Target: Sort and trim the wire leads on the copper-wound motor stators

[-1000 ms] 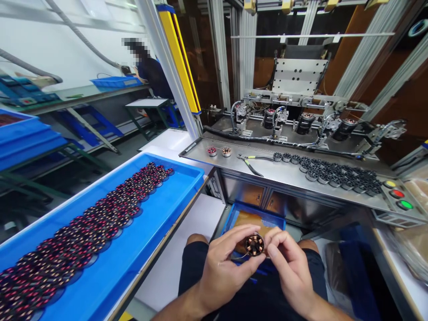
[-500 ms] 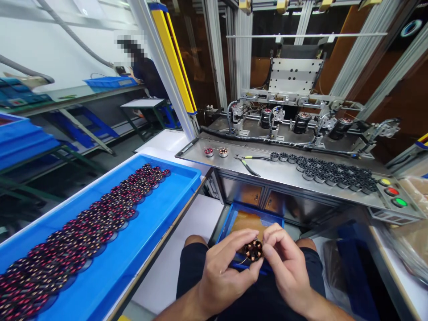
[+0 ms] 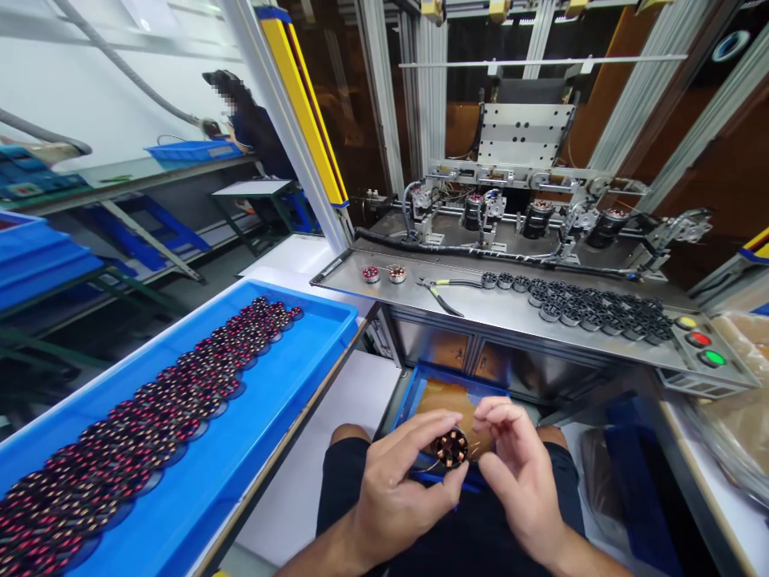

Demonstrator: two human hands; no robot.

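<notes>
My left hand grips a small round stator wound with copper wire, held over my lap. My right hand is just right of it, thumb and forefinger pinched on thin copper wire ends sticking out of the stator's right side. Below the hands sits a small blue tray with brownish contents. On my left a large blue tray carries several rows of wound stators.
A steel machine shelf holds two wound stators, pliers, several dark unwound cores and yellow, red and green buttons. Winding fixtures stand behind. Another person works at a far bench.
My right fingers have slipped off the stator's face to its right side and now pinch the wire ends. The left hand has turned the stator slightly. The view drifted a little.
</notes>
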